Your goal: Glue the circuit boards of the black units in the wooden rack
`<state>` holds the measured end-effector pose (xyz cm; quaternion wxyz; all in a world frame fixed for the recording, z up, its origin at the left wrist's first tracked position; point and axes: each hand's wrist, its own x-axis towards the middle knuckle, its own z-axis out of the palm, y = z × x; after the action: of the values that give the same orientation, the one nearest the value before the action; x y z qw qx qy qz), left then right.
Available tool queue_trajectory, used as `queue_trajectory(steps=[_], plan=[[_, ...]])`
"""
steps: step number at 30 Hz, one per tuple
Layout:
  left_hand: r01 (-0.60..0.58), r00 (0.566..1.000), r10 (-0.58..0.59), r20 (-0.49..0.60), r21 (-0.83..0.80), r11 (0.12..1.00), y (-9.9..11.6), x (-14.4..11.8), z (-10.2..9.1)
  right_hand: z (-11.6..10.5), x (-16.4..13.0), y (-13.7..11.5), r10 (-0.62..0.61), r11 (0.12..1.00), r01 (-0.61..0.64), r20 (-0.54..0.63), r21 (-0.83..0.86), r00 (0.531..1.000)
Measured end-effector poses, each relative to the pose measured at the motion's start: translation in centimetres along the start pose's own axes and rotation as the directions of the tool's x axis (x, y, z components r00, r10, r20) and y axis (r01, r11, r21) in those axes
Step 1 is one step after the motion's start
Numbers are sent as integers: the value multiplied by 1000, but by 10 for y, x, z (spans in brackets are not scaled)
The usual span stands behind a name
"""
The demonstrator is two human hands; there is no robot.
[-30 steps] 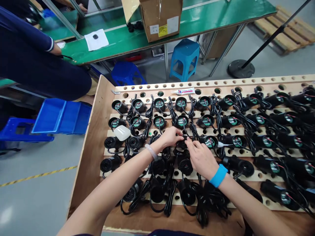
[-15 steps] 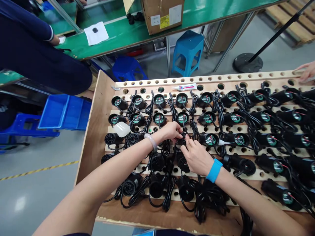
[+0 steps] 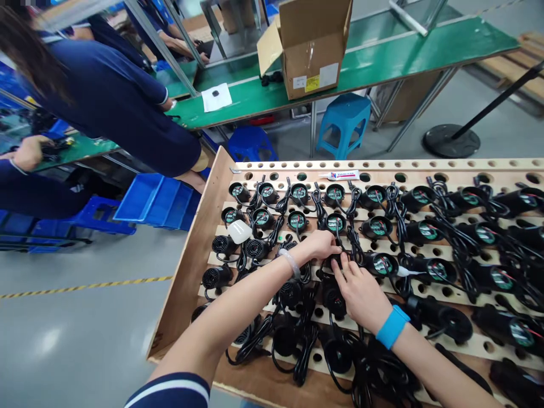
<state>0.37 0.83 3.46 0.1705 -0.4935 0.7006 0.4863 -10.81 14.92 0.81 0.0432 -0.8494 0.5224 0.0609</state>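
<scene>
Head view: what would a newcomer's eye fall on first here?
Most likely the rows of black casings with coiled cables, filling the wooden tray across the lower picture. Next, the left hand and right hand, close together over the middle rows, with a bright blue band on the right wrist. Behind them, an open cardboard box stands on the green table.

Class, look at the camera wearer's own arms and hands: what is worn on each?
Neither hand is gloved. The left hand has a pale, translucent-looking bangle at its wrist, and a white-striped navy sleeve shows farther up that arm. The right hand has a broad, bright blue wristband.
</scene>
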Motion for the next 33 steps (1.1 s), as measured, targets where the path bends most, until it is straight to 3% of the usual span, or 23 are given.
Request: queue_trajectory(steps=[5,11,20,28,33], plan=[[-14,1000,14,0,15,1000,-5,5,2,-5,10,-6,13,1000,-13,67,-12,998],[-13,996,17,-84,42,999,-10,6,10,-7,19,-21,48,999,-48,145,-5,988],[-27,987,37,-158,68,997,-14,6,14,-4,-3,-3,134,991,-136,164,1,977],[-17,988,24,-152,45,999,-16,9,27,-1,19,-30,196,980,-197,134,-7,971],[-13,983,11,-185,-11,1000,-17,5,30,1,6,-9,163,986,-166,144,7,976]])
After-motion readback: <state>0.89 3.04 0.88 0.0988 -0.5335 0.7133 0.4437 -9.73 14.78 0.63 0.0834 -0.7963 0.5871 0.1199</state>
